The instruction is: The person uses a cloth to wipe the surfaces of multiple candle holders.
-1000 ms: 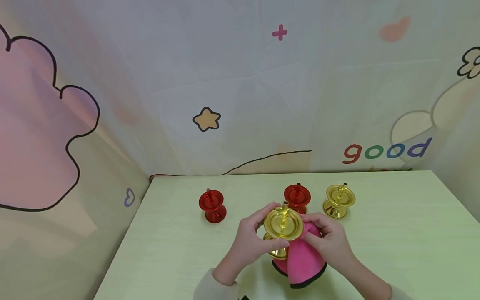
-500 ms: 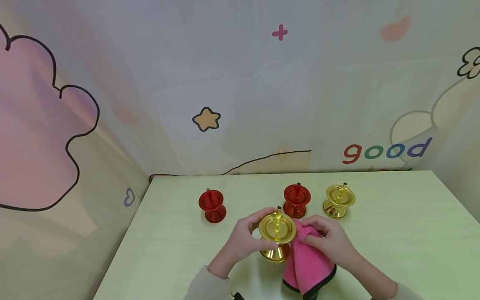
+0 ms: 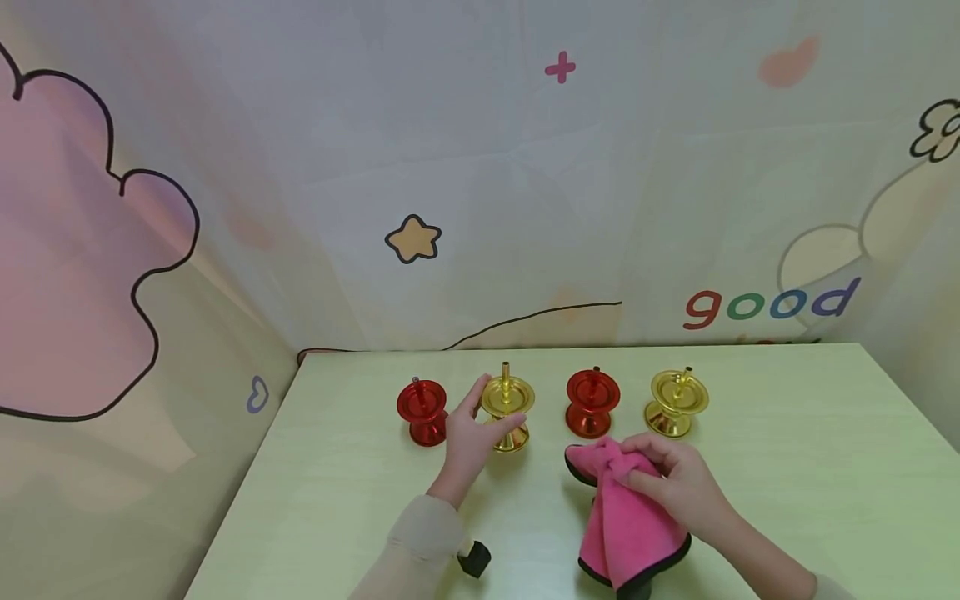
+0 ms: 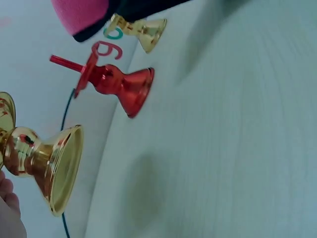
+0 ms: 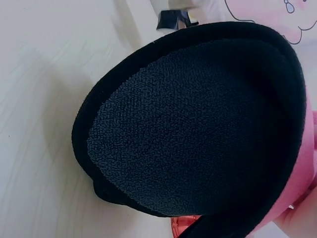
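My left hand (image 3: pixel 467 446) grips a shiny gold candle holder (image 3: pixel 507 398), thumb and fingers around its waist below the dish. It is upright, between two red candle holders. In the left wrist view its flared base (image 4: pixel 59 171) is raised off the table, with a shadow below. My right hand (image 3: pixel 678 487) pinches a pink cloth (image 3: pixel 637 533) with black edging, bunched at the top and hanging down. The right wrist view is mostly filled by the cloth's dark fuzzy underside (image 5: pixel 193 129).
One red candle holder (image 3: pixel 422 404) stands left of my left hand, another red candle holder (image 3: pixel 592 393) to its right. A second gold candle holder (image 3: pixel 678 396) stands farther right. Behind the pale table (image 3: pixel 315 500) hangs a printed backdrop (image 3: pixel 480 183).
My left hand has carried the gold candle holder away from the cloth, leftward and toward the back row. My right hand keeps the cloth, which has shifted slightly right and hangs more freely.
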Available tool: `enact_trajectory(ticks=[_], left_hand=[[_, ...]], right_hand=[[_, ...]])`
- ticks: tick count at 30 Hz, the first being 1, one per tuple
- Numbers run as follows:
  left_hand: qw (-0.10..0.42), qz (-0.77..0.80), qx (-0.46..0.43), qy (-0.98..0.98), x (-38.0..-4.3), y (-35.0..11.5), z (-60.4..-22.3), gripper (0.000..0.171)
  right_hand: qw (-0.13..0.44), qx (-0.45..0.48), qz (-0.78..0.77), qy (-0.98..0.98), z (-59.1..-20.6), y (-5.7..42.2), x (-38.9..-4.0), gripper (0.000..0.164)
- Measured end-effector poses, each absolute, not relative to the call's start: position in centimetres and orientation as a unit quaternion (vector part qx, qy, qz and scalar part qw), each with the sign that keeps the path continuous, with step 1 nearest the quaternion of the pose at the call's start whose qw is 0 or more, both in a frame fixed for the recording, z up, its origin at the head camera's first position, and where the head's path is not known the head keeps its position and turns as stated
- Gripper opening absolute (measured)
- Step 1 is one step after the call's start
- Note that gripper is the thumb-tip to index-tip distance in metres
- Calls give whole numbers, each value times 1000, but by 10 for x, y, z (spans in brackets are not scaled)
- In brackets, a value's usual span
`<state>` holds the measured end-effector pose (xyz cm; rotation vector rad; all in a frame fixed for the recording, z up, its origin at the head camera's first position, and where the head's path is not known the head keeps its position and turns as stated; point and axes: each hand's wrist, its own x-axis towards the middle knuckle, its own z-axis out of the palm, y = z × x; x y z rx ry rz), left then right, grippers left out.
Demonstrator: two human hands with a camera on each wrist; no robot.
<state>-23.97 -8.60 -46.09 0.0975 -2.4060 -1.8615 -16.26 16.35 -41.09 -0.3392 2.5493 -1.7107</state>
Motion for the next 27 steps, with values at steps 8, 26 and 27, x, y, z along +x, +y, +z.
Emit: enact_trajectory(ticks=[8, 26, 27], left_hand=[[87, -589, 75, -800, -261, -78, -482, 84], [157, -608, 116, -770, -278, -65, -504, 85], [159, -603, 115, -773, -278, -65, -504, 85]], right_hand=[[53, -83, -559, 823, -412, 168, -160, 26], [55, -90, -567, 817, -412, 168, -156, 26], [54, -91, -567, 817, -413, 168, -156, 26]])
